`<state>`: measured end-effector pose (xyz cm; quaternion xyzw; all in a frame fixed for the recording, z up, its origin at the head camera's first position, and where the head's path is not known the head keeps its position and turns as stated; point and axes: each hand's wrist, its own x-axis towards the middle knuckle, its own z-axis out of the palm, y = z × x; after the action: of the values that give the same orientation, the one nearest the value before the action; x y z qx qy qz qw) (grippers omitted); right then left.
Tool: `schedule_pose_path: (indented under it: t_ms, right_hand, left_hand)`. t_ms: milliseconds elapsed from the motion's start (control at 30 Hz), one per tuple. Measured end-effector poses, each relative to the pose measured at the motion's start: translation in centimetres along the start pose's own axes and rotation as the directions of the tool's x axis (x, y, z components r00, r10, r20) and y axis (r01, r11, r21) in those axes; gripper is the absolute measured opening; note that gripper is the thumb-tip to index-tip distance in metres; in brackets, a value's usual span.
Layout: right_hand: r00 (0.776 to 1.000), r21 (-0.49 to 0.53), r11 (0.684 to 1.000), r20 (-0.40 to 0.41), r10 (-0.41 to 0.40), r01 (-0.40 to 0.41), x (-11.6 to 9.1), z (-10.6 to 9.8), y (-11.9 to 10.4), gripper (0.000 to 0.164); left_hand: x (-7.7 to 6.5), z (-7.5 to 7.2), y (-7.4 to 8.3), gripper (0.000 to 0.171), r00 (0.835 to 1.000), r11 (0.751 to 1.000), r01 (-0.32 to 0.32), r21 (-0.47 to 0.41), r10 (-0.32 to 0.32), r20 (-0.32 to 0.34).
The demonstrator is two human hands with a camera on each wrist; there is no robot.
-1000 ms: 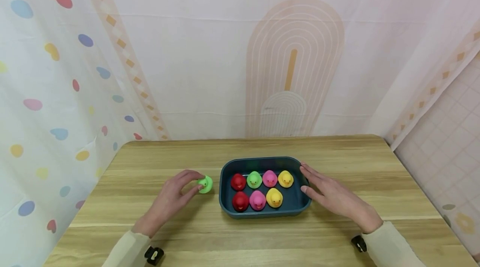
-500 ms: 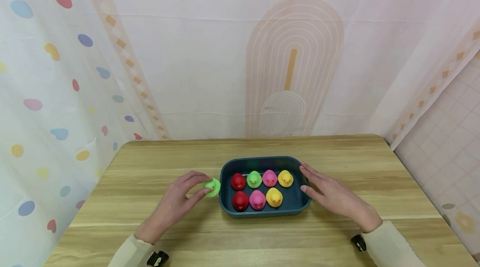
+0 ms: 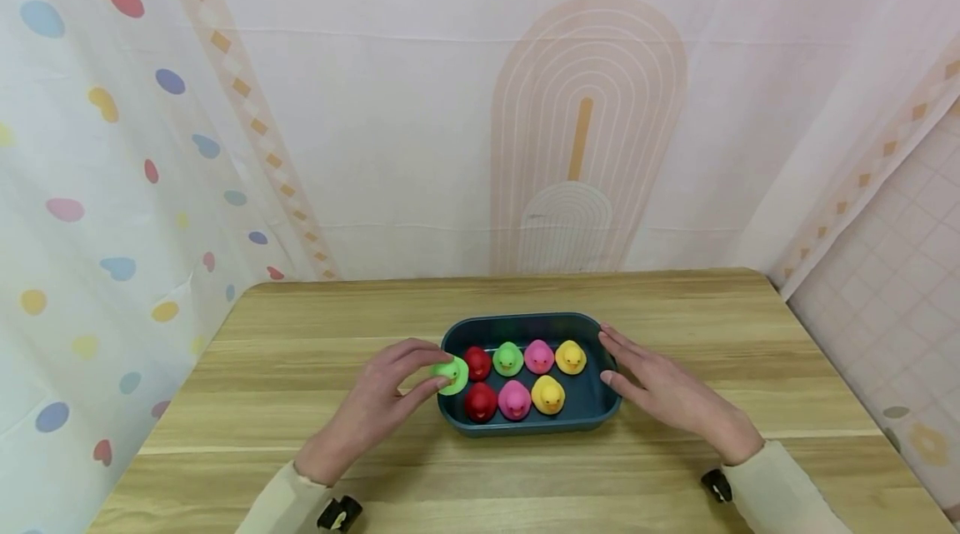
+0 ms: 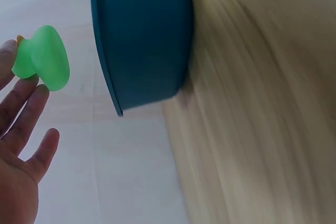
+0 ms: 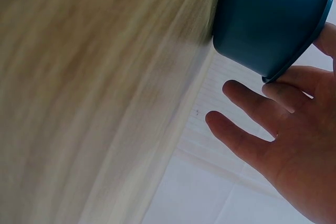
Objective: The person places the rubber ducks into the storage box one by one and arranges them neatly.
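Between thumb and fingers, my left hand (image 3: 382, 394) pinches a green rubber duck (image 3: 452, 376) at the left rim of a dark teal tray (image 3: 532, 427). In the left wrist view the duck (image 4: 48, 59) is raised, level with the upper part of the tray wall (image 4: 144, 40). Two rows of ducks sit in the tray: red ones (image 3: 481, 402), a green one (image 3: 507, 360), pink ones (image 3: 514, 400) and yellow ones (image 3: 548, 395). My right hand (image 3: 671, 392) rests on the tray's right end, fingers fairly straight; some fingertips touch its rim in the right wrist view.
The tray stands on a wood-grain table (image 3: 300, 326), with bare surface around it. A patterned curtain (image 3: 405, 126) hangs behind the table and along its left side. Dark wrist devices (image 3: 340, 514) sit at both cuffs.
My left hand has lifted the green duck off the table and carried it right, from beside the tray to its left rim. The right hand and tray have stayed put.
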<state>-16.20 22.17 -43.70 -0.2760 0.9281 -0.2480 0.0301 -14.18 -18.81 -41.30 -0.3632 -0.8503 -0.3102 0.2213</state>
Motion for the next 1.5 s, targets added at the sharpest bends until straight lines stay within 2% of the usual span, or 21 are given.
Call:
schedule_pose_path:
  t_ms: [367,767,1000,1233,1500]
  right_hand:
    - [1.000,-0.008,1.000,0.001,0.008,-0.008,0.0,0.0,0.0,0.067]
    - [1.000,0.001,1.000,-0.007,0.004,-0.004,0.0,0.0,-0.1,0.067]
    - [1.000,0.003,1.000,-0.005,0.004,-0.004,0.0,0.0,0.0,0.067]
    - [1.000,0.006,1.000,-0.007,-0.001,0.001,0.0,0.1,0.0,0.067]
    - [1.000,0.000,1.000,-0.026,-0.017,0.017,0.0,0.1,0.0,0.065]
  left_hand:
    - [1.7,1.1,1.4,0.024,0.999,0.998,-0.039,-0.045,0.039,0.011]
    - [3.2,1.9,3.2,0.028,0.999,0.997,0.011,-0.074,-0.007,0.052]
    - [4.0,2.9,4.1,0.028,0.998,0.992,-0.012,-0.128,0.020,0.066]
    - [4.2,4.5,4.7,0.027,0.994,0.993,-0.064,-0.103,0.073,0.087]
    - [5.1,5.8,6.0,0.027,0.988,0.993,-0.008,-0.117,0.026,0.153]
